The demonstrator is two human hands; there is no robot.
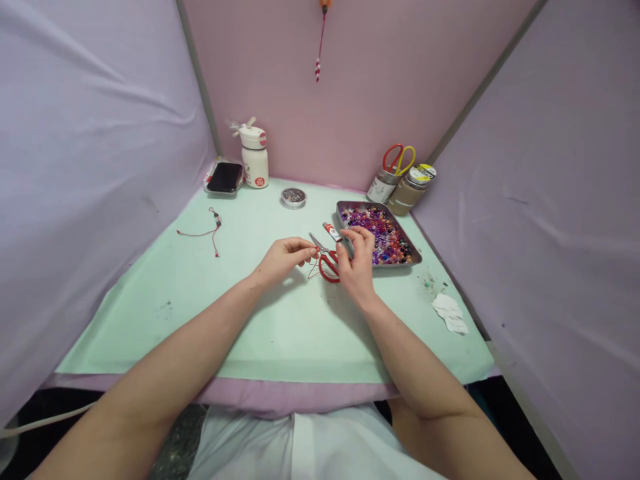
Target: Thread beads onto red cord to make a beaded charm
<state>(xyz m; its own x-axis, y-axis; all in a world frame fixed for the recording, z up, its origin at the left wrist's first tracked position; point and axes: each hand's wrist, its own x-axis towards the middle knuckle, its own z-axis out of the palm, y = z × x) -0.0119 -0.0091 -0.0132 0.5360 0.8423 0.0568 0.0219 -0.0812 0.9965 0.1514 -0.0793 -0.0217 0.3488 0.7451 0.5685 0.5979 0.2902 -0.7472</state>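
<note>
My left hand point(285, 257) is pinched on a thin red cord point(314, 269) at the middle of the green mat point(280, 327). My right hand point(356, 257) is closed close to it, fingers curled at the cord's other end; what it grips is too small to name. Red-handled scissors point(326, 261) lie on the mat between the two hands, blades pointing away to the left. A small red and white tube point(332, 232) lies just behind them. A metal tray point(415, 257) full of purple, pink and red beads sits right beside my right hand.
A finished red cord piece point(213, 229) lies at the left. At the back stand a phone point(225, 177), a white bottle point(255, 157), a small round tin point(293, 197), and jars with scissors point(397, 160). Crumpled tissue point(450, 313) lies at the right. Fabric walls enclose three sides.
</note>
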